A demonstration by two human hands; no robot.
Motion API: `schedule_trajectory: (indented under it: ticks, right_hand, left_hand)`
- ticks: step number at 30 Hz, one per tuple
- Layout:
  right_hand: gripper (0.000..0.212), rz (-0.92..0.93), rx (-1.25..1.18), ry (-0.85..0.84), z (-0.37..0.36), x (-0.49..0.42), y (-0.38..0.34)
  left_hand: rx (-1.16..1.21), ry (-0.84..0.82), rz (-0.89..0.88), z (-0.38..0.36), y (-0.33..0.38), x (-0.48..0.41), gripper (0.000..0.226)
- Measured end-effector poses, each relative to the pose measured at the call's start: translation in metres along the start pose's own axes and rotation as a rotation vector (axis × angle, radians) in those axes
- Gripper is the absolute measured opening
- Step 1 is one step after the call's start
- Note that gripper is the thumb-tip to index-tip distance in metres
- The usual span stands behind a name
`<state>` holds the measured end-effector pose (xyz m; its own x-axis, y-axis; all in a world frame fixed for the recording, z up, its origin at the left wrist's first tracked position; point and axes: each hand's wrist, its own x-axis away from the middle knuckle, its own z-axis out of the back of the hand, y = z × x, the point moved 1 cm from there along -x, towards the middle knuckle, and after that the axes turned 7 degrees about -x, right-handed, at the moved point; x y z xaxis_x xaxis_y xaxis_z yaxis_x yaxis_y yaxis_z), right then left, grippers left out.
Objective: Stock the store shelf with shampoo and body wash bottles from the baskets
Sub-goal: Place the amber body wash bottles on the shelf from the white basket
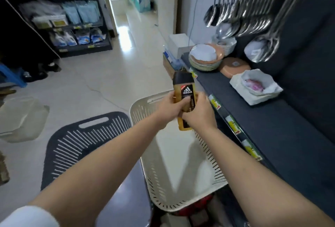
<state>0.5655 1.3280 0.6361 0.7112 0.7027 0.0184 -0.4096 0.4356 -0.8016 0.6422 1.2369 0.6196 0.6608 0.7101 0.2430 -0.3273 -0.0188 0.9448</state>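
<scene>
Both my hands hold one golden body wash bottle (184, 90) with a black cap and a black label, upright above the white slotted basket (183, 206). My left hand (168, 109) grips its left side and my right hand (198, 113) wraps its lower right side. The white basket looks empty inside. A dark slotted basket (76, 147) stands to its left on the floor. The dark blue store shelf (272, 127) runs along the right, with yellow price tags on its front edge.
On the shelf stand a stack of plates (204, 58), an orange lid (235, 67) and a white wrapped dish (255, 87). Steel ladles (253, 18) hang above. A rack of packets (72, 18) stands at the far left. A translucent bin (20, 118) sits on the floor.
</scene>
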Motion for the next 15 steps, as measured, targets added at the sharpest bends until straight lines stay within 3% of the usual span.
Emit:
schedule_trajectory:
  ticks: [3, 6, 11, 13, 15]
  right_hand:
    - [0.052, -0.092, -0.088, 0.104, 0.040, 0.024, 0.003]
    - [0.052, -0.149, -0.069, 0.230, 0.084, 0.052, 0.011]
    - [0.055, -0.226, -0.043, 0.447, 0.159, 0.115, 0.029]
    - [0.052, -0.249, -0.003, 0.528, 0.186, 0.146, 0.039]
    - [0.048, -0.276, 0.046, 0.593, 0.209, 0.181, 0.050]
  left_hand:
    - [-0.056, -0.177, -0.134, -0.024, 0.028, 0.014, 0.027]
    - [-0.137, -0.343, -0.244, -0.058, 0.057, 0.034, 0.037]
    - [-0.289, -0.453, -0.494, -0.130, 0.099, 0.084, 0.030]
    - [-0.347, -0.427, -0.639, -0.157, 0.114, 0.108, 0.042]
    - [-0.321, -0.431, -0.757, -0.183, 0.122, 0.134, 0.072]
